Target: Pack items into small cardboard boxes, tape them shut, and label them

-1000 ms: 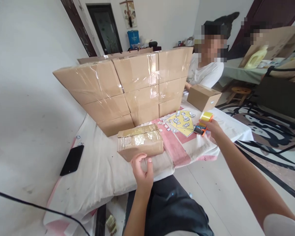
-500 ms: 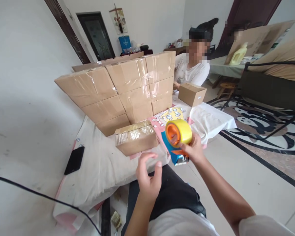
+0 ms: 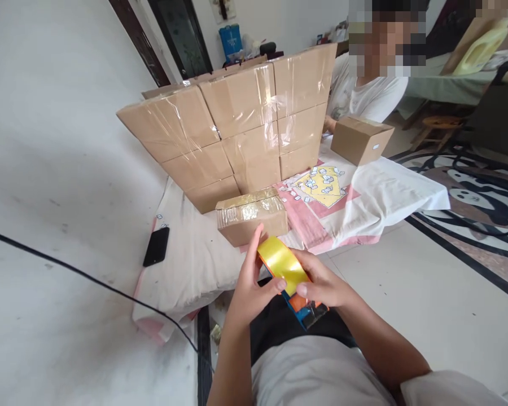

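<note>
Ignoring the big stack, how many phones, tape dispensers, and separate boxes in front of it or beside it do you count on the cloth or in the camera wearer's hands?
Separate boxes: 2 (taped box in front, plain box at the right)
Tape dispensers: 1 (tape dispenser in the right hand)
Phones: 1 (black phone on the cloth)
Total: 4

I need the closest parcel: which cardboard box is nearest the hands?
The single cardboard box just beyond the left hand, with glossy tape along its top. The stacked boxes stand behind it; the labelled box sits farther off, to the right.
</note>
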`<state>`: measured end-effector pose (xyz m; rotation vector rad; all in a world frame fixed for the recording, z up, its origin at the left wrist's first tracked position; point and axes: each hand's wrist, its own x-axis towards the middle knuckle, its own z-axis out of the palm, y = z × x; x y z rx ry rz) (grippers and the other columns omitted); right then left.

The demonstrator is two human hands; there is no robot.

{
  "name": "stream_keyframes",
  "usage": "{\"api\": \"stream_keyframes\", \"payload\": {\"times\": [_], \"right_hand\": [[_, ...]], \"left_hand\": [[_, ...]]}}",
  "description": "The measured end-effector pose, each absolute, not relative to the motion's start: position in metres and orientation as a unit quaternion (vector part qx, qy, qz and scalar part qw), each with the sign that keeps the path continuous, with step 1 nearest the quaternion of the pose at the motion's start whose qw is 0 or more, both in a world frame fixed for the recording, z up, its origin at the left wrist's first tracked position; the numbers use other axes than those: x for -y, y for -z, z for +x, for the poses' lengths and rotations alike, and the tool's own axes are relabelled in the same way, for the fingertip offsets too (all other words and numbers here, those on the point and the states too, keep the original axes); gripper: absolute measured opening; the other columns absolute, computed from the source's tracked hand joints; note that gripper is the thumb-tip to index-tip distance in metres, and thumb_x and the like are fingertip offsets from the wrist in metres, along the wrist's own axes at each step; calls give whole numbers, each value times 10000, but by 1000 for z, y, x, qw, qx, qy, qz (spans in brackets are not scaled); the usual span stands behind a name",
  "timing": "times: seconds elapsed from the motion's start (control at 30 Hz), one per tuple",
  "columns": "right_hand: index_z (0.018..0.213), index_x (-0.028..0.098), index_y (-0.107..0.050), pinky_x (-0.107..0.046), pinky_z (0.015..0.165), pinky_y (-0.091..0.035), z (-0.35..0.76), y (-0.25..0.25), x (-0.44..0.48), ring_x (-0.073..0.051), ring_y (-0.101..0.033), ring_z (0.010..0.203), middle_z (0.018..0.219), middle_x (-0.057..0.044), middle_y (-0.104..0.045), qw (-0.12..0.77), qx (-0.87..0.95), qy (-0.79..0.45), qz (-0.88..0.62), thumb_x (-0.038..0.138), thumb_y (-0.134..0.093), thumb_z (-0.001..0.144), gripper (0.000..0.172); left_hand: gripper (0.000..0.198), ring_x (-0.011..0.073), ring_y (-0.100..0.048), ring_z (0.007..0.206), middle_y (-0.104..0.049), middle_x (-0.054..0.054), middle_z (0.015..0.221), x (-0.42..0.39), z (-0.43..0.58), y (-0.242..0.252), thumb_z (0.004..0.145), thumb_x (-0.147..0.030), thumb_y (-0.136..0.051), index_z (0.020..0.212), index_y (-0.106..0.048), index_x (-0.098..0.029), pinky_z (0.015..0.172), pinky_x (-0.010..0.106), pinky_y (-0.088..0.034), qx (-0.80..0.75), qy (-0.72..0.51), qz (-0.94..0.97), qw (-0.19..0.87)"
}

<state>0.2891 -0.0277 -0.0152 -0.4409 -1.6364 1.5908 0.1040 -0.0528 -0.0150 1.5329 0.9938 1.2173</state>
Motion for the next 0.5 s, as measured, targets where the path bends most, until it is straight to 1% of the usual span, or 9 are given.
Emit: {"api": "stream_keyframes", "payload": {"times": [0.1,0.17,0.23,0.3,0.33,0.4,0.43,0.47,0.5], "right_hand": [[1215,200,-612,-310,759,-549,281,13,23,-209,-655,843,923,-46,-659,373,647,-653,-131,647,-636,862,570],[1206,172,-616,-340,800,-556,275,14,17,-226,-663,892,957,-66,-670,352,658,-657,-108,678,-615,870,607],[1151,155,-648,-336,786,-559,269,19,9,-221,-667,875,950,-75,-682,344,675,-643,-112,692,-559,904,598],[1103,155,-676,-314,723,-562,263,27,1,-203,-676,801,898,-72,-699,361,670,-631,-148,677,-462,964,581],[1092,159,-684,-313,702,-566,260,32,-3,-201,-682,776,872,-71,-708,384,660,-622,-174,665,-418,987,582],[1083,174,-698,-340,718,-585,254,42,-8,-223,-703,803,862,-80,-726,457,631,-580,-239,666,-369,1001,597],[1076,183,-705,-362,744,-595,251,45,-10,-240,-713,844,872,-88,-735,498,613,-552,-267,680,-361,995,610],[1064,190,-713,-382,769,-603,247,48,-11,-256,-720,883,882,-95,-743,534,595,-529,-286,695,-354,988,624],[1045,193,-723,-396,778,-609,244,50,-12,-268,-727,902,885,-101,-749,561,577,-516,-294,706,-344,984,640]], "left_hand": [[924,313,-238,1544,-133,-1,1715,47,98,26,796,-624,-718,1564,-230,-467,1203,446,-389,-374,-510,588,505],[903,321,-244,1541,-155,4,1712,42,93,33,777,-631,-734,1547,-293,-461,1184,422,-409,-352,-528,558,535],[916,320,-265,1535,-169,13,1709,37,90,41,766,-617,-755,1544,-298,-462,1130,381,-462,-344,-546,529,550],[967,305,-293,1526,-151,23,1713,35,92,49,780,-597,-754,1566,-205,-472,1075,354,-503,-364,-572,505,534],[971,292,-326,1513,-188,40,1705,36,95,53,807,-591,-730,1578,-154,-461,1067,357,-508,-383,-592,491,511],[924,262,-441,1447,-469,99,1572,41,100,57,878,-567,-662,1601,-119,-383,1101,396,-479,-427,-644,464,434],[884,249,-503,1396,-634,106,1400,45,103,58,909,-543,-633,1608,-133,-333,1125,423,-453,-447,-662,456,392],[857,239,-549,1347,-731,89,1211,49,105,57,930,-506,-620,1610,-144,-295,1143,447,-429,-468,-665,456,362],[856,232,-572,1316,-764,65,1069,54,106,56,935,-465,-629,1611,-139,-276,1154,465,-409,-488,-653,466,343]]}}
